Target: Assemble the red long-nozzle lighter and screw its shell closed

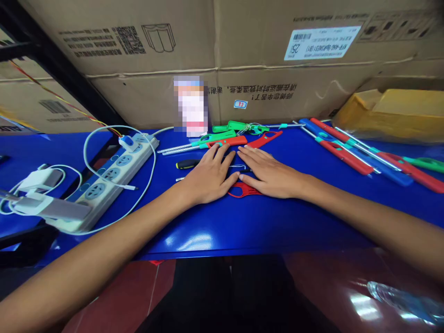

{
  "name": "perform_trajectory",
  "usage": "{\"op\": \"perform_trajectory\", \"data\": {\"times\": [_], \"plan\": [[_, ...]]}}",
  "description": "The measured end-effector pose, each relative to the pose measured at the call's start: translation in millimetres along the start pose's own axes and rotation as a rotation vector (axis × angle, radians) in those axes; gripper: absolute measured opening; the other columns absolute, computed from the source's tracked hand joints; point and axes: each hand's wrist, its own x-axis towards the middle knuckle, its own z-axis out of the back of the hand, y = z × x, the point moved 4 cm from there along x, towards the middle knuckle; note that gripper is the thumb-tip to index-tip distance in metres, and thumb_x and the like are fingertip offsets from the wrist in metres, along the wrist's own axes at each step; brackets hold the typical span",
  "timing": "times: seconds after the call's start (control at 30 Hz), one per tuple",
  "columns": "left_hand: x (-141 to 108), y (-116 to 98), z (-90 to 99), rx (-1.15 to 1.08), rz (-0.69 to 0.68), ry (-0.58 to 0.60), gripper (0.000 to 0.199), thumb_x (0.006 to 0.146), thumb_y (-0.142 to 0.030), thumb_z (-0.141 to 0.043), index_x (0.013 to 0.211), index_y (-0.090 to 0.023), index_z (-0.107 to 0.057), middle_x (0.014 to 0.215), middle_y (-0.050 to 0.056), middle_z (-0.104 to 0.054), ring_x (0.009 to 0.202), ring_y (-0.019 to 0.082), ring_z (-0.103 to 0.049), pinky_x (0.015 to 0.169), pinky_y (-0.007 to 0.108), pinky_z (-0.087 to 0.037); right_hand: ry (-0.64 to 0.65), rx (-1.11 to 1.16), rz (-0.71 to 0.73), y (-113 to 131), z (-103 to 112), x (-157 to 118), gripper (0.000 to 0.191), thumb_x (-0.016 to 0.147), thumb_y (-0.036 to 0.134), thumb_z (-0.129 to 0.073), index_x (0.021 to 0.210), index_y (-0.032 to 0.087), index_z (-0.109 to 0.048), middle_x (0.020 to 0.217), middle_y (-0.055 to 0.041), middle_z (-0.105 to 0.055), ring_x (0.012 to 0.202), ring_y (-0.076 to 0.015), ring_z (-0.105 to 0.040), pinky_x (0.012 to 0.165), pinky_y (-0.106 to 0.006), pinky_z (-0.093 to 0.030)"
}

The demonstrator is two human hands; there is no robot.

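My left hand [212,175] lies flat, palm down, with its fingers stretched out over parts on the blue table. Beside it, my right hand [268,172] is flat too; the two thumbs nearly meet. A screwdriver [187,164] with a black and yellow handle reaches under my left hand. Between and below the hands shows a red plastic lighter casing [241,189], partly covered by my right hand. Just past my fingertips lie a red-handled long lighter [229,141], a green-handled long lighter [218,136] and a red casing piece [265,139]. What lies beneath my palms is hidden.
A white power strip [121,173] with chargers and a looping cable stands on the left. Several red and blue long lighters [357,152] lie at the right, near a yellow package [398,113]. Cardboard boxes [243,55] form a wall behind the blue table [225,231].
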Motion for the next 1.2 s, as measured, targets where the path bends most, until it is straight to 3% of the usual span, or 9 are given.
{"op": "perform_trajectory", "data": {"times": [0.17, 0.3, 0.4, 0.5, 0.57, 0.63, 0.73, 0.93, 1.2], "plan": [[4.1, -0.8, 10.5, -0.033, -0.091, -0.064, 0.057, 0.114, -0.045, -0.037, 0.157, -0.01, -0.051, 0.165, 0.022, -0.048, 0.16, 0.04, -0.035, 0.135, 0.062, -0.032, -0.045, 0.065, -0.003, -2.0, 2.1, 2.4, 0.091, 0.108, 0.073, -0.039, 0.176, 0.013, -0.035, 0.183, -0.0185, -0.028, 0.171, -0.0391, -0.023, 0.14, -0.065, -0.018], [8.5, 3.0, 33.1, -0.033, -0.096, -0.184, 0.044, 0.106, -0.035, -0.05, 0.14, -0.01, -0.062, 0.141, 0.02, -0.062, 0.132, 0.037, -0.055, 0.117, 0.06, -0.05, -0.179, 0.131, 0.037, -5.1, 28.2, 1.9, 0.067, 0.112, 0.058, -0.041, 0.168, 0.022, -0.051, 0.178, -0.0132, -0.044, 0.166, -0.036, -0.038, 0.137, -0.064, -0.028], [9.9, 2.9, 44.2, -0.059, -0.15, -0.224, 0.029, 0.105, -0.026, -0.051, 0.121, -0.014, -0.072, 0.114, 0.014, -0.073, 0.106, 0.03, -0.063, 0.101, 0.051, -0.055, -0.284, 0.113, 0.155, -4.5, 60.7, -3.6, 0.041, 0.111, 0.044, -0.049, 0.137, 0.026, -0.076, 0.15, -0.0103, -0.072, 0.141, -0.0335, -0.065, 0.123, -0.059, -0.047], [10.1, -4.5, 41.1, -0.113, -0.278, -0.18, 0.026, 0.11, -0.027, -0.052, 0.116, -0.017, -0.075, 0.105, 0.008, -0.076, 0.097, 0.026, -0.063, 0.096, 0.045, -0.053, -0.178, 0.041, 0.195, -7.3, 79.9, -9.0, 0.028, 0.105, 0.04, -0.06, 0.111, 0.023, -0.081, 0.118, -0.0091, -0.082, 0.106, -0.0283, -0.076, 0.099, -0.047, -0.057], [11.2, -10.0, 33.3, -0.11, -0.325, -0.139, 0.026, 0.112, -0.029, -0.055, 0.122, -0.017, -0.075, 0.111, 0.009, -0.076, 0.101, 0.026, -0.063, 0.098, 0.044, -0.051, -0.027, -0.007, 0.224, -9.9, 80.0, -11.6, 0.022, 0.101, 0.033, -0.064, 0.111, 0.024, -0.081, 0.112, -0.0062, -0.083, 0.101, -0.0263, -0.076, 0.094, -0.043, -0.056], [14.2, -13.7, 25.4, -0.089, -0.327, -0.124, 0.029, 0.112, -0.031, -0.057, 0.127, -0.015, -0.075, 0.113, 0.011, -0.076, 0.102, 0.027, -0.062, 0.098, 0.044, -0.05, 0.037, -0.053, 0.243, -13.3, 76.2, -12.8, 0.021, 0.098, 0.029, -0.065, 0.112, 0.024, -0.08, 0.112, -0.0062, -0.083, 0.102, -0.0268, -0.075, 0.093, -0.042, -0.054], [21.0, -16.1, 17.1, -0.069, -0.308, -0.128, 0.029, 0.111, -0.035, -0.062, 0.125, -0.016, -0.078, 0.11, 0.01, -0.076, 0.097, 0.027, -0.061, 0.095, 0.043, -0.05, 0.053, -0.072, 0.219, -18.3, 67.3, -10.5, 0.022, 0.095, 0.027, -0.067, 0.114, 0.022, -0.078, 0.11, -0.0075, -0.081, 0.099, -0.0262, -0.073, 0.087, -0.04, -0.053], [26.3, -9.7, 16.8, -0.096, -0.275, -0.12, 0.019, 0.108, -0.024, -0.063, 0.113, -0.017, -0.08, 0.103, 0.008, -0.077, 0.095, 0.025, -0.063, 0.093, 0.043, -0.048, 0.041, -0.04, 0.19, -20.5, 57.7, -4.2, 0.014, 0.096, 0.022, -0.064, 0.107, 0.021, -0.073, 0.103, -0.0064, -0.078, 0.085, -0.0209, -0.068, 0.075, -0.034, -0.048], [20.2, 5.1, 23.6, -0.172, -0.253, -0.133, 0.011, 0.104, -0.023, -0.069, 0.107, -0.019, -0.079, 0.1, 0.006, -0.08, 0.091, 0.024, -0.067, 0.092, 0.042, -0.049, 0.055, 0.052, 0.209, -26.0, 56.9, -3.1, 0.015, 0.098, 0.022, -0.063, 0.109, 0.022, -0.074, 0.104, -0.006, -0.078, 0.086, -0.0206, -0.07, 0.078, -0.035, -0.052]]}}
